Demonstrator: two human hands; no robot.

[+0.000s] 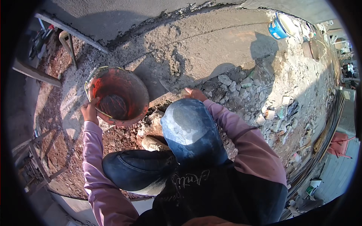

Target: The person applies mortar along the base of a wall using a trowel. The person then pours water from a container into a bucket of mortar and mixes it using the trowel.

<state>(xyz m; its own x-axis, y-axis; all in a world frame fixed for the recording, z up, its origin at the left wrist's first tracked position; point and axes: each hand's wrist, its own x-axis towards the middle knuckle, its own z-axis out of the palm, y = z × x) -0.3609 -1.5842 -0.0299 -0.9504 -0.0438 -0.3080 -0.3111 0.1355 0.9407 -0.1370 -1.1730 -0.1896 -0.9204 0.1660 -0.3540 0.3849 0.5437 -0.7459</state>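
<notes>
left hand (pixel 89 111) fingers curled over orange bucket (pixel 120 95) rim, right hand (pixel 195 93) on rubble beyond the knee, grip unclear

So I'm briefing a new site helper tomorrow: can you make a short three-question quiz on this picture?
1. True or false: the left hand grips the rim of the orange bucket.
2. Where does the right hand rest? A) on the blue can B) on the grey concrete slab edge C) on the knee
3. Fill in: the blue can stands at the upper ____ of the picture.

Key: 1 true; 2 B; 3 right.
</notes>
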